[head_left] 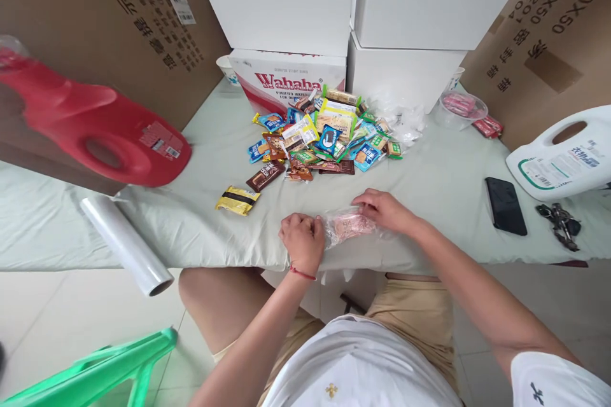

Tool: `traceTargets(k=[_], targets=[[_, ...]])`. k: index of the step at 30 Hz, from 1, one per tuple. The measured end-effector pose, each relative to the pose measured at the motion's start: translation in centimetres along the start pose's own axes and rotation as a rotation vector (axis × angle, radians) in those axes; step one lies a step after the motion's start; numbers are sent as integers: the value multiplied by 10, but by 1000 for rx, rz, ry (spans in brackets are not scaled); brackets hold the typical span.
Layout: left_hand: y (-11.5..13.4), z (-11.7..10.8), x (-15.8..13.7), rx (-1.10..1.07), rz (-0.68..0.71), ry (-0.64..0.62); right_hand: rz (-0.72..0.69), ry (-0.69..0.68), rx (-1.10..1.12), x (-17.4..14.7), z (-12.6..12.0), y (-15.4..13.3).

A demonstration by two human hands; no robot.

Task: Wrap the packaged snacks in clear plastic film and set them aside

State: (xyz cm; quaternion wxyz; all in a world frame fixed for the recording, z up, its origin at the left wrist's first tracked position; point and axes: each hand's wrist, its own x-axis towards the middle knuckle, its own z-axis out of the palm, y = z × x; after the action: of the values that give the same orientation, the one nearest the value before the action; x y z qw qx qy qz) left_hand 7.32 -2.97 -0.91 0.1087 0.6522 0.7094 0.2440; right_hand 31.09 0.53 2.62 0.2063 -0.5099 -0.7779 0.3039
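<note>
A clear plastic bag with pinkish contents (pixel 352 225) lies flat near the table's front edge. My left hand (pixel 302 238) is closed at the bag's left end, its fingers curled down on the plastic. At the upper right end, my right hand (pixel 382 208) pinches the bag's edge between thumb and fingers. Beyond both hands a pile of small wrapped snacks (pixel 329 130) is heaped up. A yellow snack packet (pixel 237 201) and a brown cocoa packet (pixel 265 176) lie to the left of the pile.
Boxes stand behind the pile, one a Wahaha carton (pixel 291 79). On the left are a red jug (pixel 128 133) and a plastic film roll (pixel 126 245). A plastic tub (pixel 461 108), white bottle (pixel 563 156), phone (pixel 506 205) and keys (pixel 561 224) are on the right.
</note>
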Motion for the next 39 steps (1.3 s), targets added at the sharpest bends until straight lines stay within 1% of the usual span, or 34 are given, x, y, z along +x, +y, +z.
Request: traceTargets(k=[2,4,6,7,8,10,11,12,13,14,15,17,18,19,20,21,22,23,24,25,26,27,28,29,31,33,34,36,39], targets=[[-1,-1,1,60,22,-50,48,47,66,-4,-20,17],[0,-2,-1,106,40,-71,156,164,63,-13,-39,25],[2,-3,-3,137,46,-75,231,277,88,-26,-51,21],[3,-3,-4,147,52,-76,232,302,115,-33,-52,15],[4,-3,-5,155,60,-76,211,299,136,-40,-51,8],[4,-2,-5,164,72,-76,151,220,120,-51,-42,-5],[4,-2,-5,167,74,-75,143,169,92,-55,-37,-6],[4,-1,-5,168,73,-74,164,130,69,-57,-33,-4],[3,-1,-5,166,72,-69,217,117,55,-58,-31,2],[3,-1,-5,160,76,-62,296,133,37,-58,-31,12],[2,0,-5,148,86,-51,391,173,-2,-59,-34,23],[0,0,-6,117,124,-23,570,286,-163,-61,-44,44],[-1,1,-6,101,144,-14,626,344,-262,-63,-49,50],[-2,1,-6,84,157,-10,645,406,-343,-65,-53,51],[-3,1,-6,62,154,-6,619,475,-387,-68,-54,47],[-4,1,-5,33,133,3,549,551,-393,-70,-52,39],[-5,1,-5,-3,100,21,441,613,-370,-72,-47,29],[-6,0,-6,-39,66,45,308,638,-332,-73,-39,17],[-7,-1,-6,-67,42,67,167,607,-296,-74,-30,6],[-8,-1,-7,-81,35,81,40,520,-266,-73,-19,-3],[-9,-2,-9,-81,47,83,-50,415,-247,-72,-9,-9],[-10,-3,-11,-70,72,74,-96,320,-236,-71,0,-13],[-10,-4,-14,-54,105,58,-103,260,-233,-70,8,-14],[-10,-4,-16,-38,135,43,-85,252,-236,-69,15,-15],[-9,-5,-19,-10,187,24,-48,351,-238,-68,23,-18],[-7,-5,-20,10,218,15,-94,417,-227,-67,29,-27],[-7,-6,-19,11,224,11,-135,407,-221,-65,33,-33],[-7,-8,-17,-14,220,-15,-192,316,-224,-58,41,-45],[-12,-16,-11,-117,150,-99,-174,195,-260,-42,54,-51]])
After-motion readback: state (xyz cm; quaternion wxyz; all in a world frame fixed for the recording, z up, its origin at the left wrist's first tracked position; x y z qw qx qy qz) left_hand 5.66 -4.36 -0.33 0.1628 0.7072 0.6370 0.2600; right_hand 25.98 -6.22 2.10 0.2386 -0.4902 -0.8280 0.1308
